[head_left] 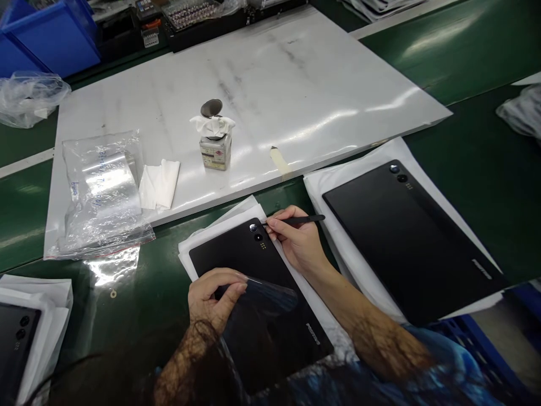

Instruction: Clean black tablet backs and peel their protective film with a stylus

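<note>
A black tablet point(270, 304) lies back side up on white wrapping sheets point(186, 246), with two round camera lenses near its top corner. My left hand point(215, 296) pinches the edge of a clear film point(270, 294), which curves up over the tablet's back. In my right hand point(298, 237) is a slim black pen-like tool point(306, 219), gripped like a pencil. Its thin tip points left and comes close to the upper lens; whether it touches cannot be made out. Hair partly covers the lower part of the view.
A second black tablet point(406, 242) rests on white sheets at right; another tablet point(17, 344) lies at lower left. On the grey board point(270, 84) stand a small metal-capped bottle point(215, 152), folded white cloth point(159, 183) and a plastic bag point(101, 192). A blue bin point(51, 39) is behind.
</note>
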### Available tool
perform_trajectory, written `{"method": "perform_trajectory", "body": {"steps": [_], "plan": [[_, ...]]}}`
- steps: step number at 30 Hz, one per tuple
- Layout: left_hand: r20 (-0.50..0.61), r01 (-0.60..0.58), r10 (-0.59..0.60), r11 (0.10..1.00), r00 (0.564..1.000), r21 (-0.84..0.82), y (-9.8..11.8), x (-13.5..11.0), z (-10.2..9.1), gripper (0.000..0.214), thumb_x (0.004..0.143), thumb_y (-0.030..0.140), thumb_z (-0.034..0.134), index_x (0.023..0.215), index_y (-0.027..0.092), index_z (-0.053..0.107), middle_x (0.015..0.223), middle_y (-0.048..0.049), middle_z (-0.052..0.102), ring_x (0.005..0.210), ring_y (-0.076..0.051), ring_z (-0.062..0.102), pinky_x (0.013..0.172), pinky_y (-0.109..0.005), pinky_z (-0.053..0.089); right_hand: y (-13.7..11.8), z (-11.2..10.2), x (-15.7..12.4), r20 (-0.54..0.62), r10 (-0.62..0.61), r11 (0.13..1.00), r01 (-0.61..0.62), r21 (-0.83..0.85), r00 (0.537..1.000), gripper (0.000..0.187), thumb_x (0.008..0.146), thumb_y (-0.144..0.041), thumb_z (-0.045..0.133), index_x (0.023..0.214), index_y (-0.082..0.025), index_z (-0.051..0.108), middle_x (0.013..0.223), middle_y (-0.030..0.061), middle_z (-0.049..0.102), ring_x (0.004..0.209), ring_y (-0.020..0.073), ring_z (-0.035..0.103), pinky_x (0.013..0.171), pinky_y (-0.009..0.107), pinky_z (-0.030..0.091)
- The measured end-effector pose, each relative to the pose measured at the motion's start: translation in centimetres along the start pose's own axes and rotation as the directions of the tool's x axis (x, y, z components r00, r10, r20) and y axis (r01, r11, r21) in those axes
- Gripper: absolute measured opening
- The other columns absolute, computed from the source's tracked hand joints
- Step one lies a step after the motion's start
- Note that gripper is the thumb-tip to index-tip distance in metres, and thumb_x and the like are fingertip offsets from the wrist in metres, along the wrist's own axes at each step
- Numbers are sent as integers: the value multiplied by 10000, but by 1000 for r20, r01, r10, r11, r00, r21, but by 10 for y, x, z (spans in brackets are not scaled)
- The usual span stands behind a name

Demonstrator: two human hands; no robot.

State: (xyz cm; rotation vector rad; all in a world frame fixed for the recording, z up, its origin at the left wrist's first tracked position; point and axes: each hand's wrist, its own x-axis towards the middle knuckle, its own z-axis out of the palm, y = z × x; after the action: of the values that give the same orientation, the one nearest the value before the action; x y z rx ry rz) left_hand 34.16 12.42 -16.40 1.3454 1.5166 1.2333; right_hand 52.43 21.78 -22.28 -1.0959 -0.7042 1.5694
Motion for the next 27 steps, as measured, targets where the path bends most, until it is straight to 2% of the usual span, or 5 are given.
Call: {"method": "perform_trajectory", "body": {"steps": [6,11,14,18,27], "plan": [[-23,4,-5,1000,1000,-28,-1,0,2,67,726,278,677,680,287,725,673,29,744,595,-209,683,548,-332,560,6,-1,4,6,-17,999,17,33,1000,497,662,-387,1140,721,-251,666,702,-44,752,602,125,664,542,244,554],[-41,16,-18,998,999,-54,-1,-1,2,79,723,273,674,669,248,725,681,7,744,555,-189,674,522,-303,555,-12,-11,-6,-2,-53,995,53,90,999,475,652,-423,1160,758,-256,728,809,-41,772,659,98,692,608,212,606],[-36,12,-14,998,999,-56,0,0,1,80,717,252,680,659,226,729,675,-2,743,582,-185,678,547,-285,552,-21,-33,-19,176,-1,998,-10,60,984,415,706,-402,1143,779,-258,760,816,-16,783,594,112,676,546,242,613],[-37,17,-20,996,999,-87,1,0,1,68,714,222,684,659,222,724,676,1,741,577,-172,671,540,-264,548,-16,-63,-34,450,127,991,-134,-18,884,387,785,-383,1094,782,-247,732,779,0,769,520,132,647,415,246,544],[-51,-4,-1,994,999,-108,-1,0,2,73,714,214,671,661,227,718,669,3,738,590,-176,665,537,-267,545,0,-67,-36,493,137,984,-174,28,859,378,799,-310,1079,790,-216,713,800,-2,778,538,94,622,448,197,560]]}}
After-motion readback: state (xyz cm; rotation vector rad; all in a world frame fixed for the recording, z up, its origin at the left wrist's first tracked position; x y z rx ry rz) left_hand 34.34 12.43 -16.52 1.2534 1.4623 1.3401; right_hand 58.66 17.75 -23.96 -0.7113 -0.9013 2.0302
